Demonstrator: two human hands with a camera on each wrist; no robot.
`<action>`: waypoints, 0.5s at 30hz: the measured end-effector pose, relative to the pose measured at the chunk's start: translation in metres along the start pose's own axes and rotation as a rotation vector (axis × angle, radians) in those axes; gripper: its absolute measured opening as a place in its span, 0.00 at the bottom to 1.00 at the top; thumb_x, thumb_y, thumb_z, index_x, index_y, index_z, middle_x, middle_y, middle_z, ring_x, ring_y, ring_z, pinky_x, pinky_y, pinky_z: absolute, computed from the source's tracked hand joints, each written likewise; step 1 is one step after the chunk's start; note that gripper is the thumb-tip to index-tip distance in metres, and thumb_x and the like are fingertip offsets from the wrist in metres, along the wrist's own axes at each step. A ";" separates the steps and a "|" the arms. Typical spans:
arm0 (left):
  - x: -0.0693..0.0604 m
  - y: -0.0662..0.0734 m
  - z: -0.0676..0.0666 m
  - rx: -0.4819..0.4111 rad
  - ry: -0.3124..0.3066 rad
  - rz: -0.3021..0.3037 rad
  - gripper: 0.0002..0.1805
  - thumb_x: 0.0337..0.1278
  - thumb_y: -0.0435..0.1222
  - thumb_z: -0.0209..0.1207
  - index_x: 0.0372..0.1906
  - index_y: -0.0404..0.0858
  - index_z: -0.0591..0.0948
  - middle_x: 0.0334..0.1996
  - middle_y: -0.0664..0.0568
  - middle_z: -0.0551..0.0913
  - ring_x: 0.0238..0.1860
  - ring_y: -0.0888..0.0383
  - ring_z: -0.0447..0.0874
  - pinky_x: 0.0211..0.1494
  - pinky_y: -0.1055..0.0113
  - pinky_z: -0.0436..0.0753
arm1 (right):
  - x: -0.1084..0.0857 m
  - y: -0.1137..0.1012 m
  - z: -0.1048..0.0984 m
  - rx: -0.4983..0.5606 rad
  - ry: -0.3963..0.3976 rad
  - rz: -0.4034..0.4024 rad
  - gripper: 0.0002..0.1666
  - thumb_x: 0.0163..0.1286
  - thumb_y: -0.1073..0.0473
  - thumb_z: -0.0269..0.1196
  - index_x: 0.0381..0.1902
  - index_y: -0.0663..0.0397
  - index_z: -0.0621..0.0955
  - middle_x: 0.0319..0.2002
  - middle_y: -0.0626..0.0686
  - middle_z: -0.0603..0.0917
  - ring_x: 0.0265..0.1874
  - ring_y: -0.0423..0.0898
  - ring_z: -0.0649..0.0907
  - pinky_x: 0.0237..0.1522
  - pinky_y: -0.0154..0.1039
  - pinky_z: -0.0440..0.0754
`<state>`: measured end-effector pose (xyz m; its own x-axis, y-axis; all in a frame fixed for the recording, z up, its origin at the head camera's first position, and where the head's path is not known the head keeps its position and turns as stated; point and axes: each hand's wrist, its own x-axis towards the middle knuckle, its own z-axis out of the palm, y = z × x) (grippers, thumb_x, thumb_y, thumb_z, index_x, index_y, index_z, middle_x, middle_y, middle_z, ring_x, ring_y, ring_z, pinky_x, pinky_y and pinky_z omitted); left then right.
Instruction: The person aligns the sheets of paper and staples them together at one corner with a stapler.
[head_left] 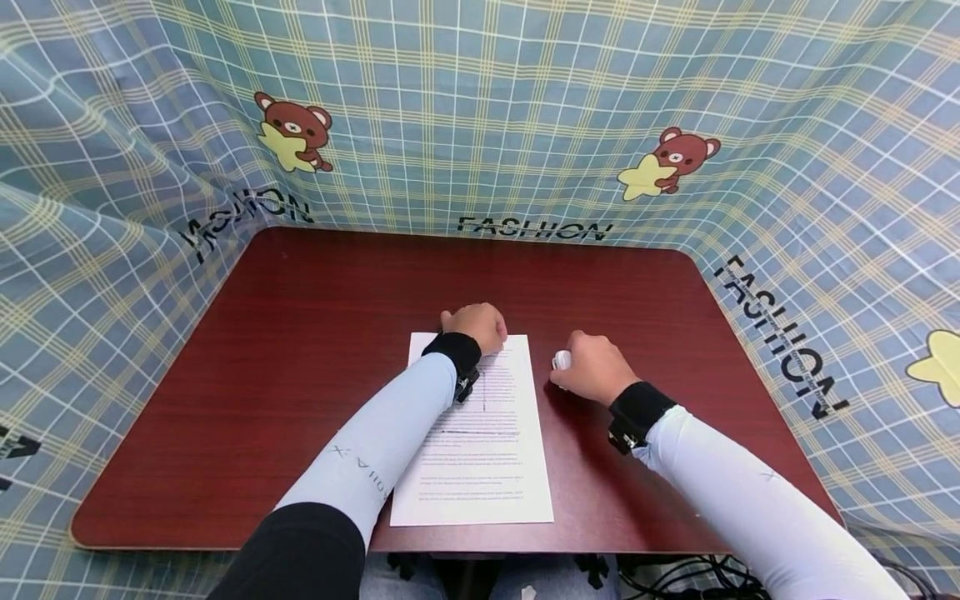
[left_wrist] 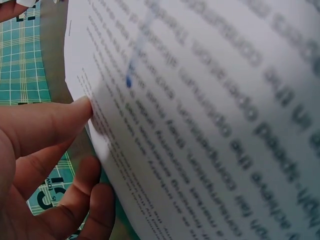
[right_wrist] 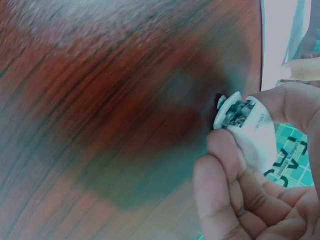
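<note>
A printed sheet of paper (head_left: 487, 467) lies on the table, with a vertical and a horizontal pen line across its text. My left hand (head_left: 480, 325) rests at the sheet's top edge. In the left wrist view its thumb (left_wrist: 65, 122) touches the paper's margin, while the other fingers (left_wrist: 97, 205) bend loosely beside the edge. To the right of the sheet, my right hand (head_left: 597, 367) holds a small white correction tape (right_wrist: 252, 132) just over the tabletop. Thumb and fingers pinch its rounded body, which shows a dark inner mechanism and a small tip pointing away from the hand.
The dark red wooden table (head_left: 225, 400) has rounded corners. A blue plaid cloth (head_left: 480, 108) with bears and lettering surrounds its back and sides. Black cables (head_left: 697, 575) lie below the front edge on the right.
</note>
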<state>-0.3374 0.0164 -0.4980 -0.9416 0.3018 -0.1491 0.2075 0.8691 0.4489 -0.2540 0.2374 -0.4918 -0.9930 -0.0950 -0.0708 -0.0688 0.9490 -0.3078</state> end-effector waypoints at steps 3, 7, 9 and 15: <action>-0.001 -0.001 0.000 0.003 0.006 -0.001 0.09 0.62 0.39 0.67 0.26 0.52 0.90 0.27 0.63 0.86 0.43 0.56 0.80 0.71 0.36 0.59 | 0.000 -0.003 0.000 -0.009 -0.002 0.004 0.25 0.56 0.45 0.74 0.36 0.56 0.77 0.25 0.52 0.82 0.22 0.48 0.81 0.28 0.43 0.80; -0.004 -0.001 0.003 0.005 0.027 0.012 0.10 0.61 0.40 0.67 0.24 0.52 0.88 0.26 0.62 0.85 0.41 0.57 0.80 0.67 0.39 0.63 | 0.000 -0.005 -0.001 -0.050 -0.014 0.037 0.28 0.57 0.39 0.72 0.39 0.54 0.76 0.26 0.52 0.83 0.24 0.48 0.82 0.27 0.44 0.78; -0.003 -0.002 0.005 0.000 0.041 0.012 0.10 0.59 0.41 0.68 0.23 0.52 0.86 0.27 0.61 0.84 0.40 0.57 0.80 0.63 0.42 0.65 | 0.001 -0.006 -0.004 -0.073 -0.005 0.043 0.28 0.59 0.36 0.70 0.39 0.52 0.76 0.27 0.51 0.83 0.26 0.48 0.82 0.27 0.45 0.77; -0.003 -0.001 0.004 -0.024 0.075 0.004 0.09 0.58 0.43 0.68 0.24 0.51 0.83 0.29 0.59 0.83 0.41 0.57 0.80 0.56 0.47 0.65 | 0.006 -0.010 -0.013 -0.102 0.021 0.024 0.28 0.64 0.34 0.63 0.41 0.52 0.78 0.30 0.52 0.81 0.30 0.49 0.81 0.27 0.46 0.77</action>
<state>-0.3334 0.0164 -0.5012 -0.9583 0.2742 -0.0808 0.2058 0.8580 0.4706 -0.2610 0.2315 -0.4769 -0.9962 -0.0661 -0.0567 -0.0530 0.9767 -0.2082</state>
